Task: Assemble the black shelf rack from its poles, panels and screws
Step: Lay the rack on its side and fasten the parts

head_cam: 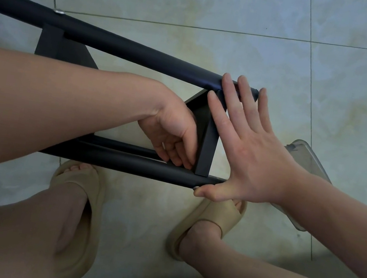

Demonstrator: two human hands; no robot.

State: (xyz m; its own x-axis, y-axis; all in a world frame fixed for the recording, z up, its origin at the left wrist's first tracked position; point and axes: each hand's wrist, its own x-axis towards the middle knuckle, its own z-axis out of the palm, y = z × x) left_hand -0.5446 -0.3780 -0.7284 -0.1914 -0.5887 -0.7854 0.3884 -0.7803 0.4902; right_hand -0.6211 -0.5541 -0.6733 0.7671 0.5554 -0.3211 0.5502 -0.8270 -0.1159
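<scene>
The black shelf rack lies on its side above the tiled floor. Its far pole (129, 48) runs from upper left to centre right, and its near pole (130, 162) crosses just above my feet. A black panel (207, 143) spans between the two pole ends. My left hand (173, 137) reaches inside the frame, its fingers curled at the panel's lower edge where it meets the near pole. My right hand (248, 140) is spread flat against the rack's end, fingertips on the far pole, thumb pressing a silver screw (196, 188) at the near pole's end. Another screw head (59, 12) shows on the far pole.
A second black panel (49, 43) joins the far pole at left. A clear plastic container (304, 164) lies on the floor behind my right wrist. My feet in beige slippers (85, 195) stand under the near pole. Pale floor tiles (200, 3) stretch beyond the rack.
</scene>
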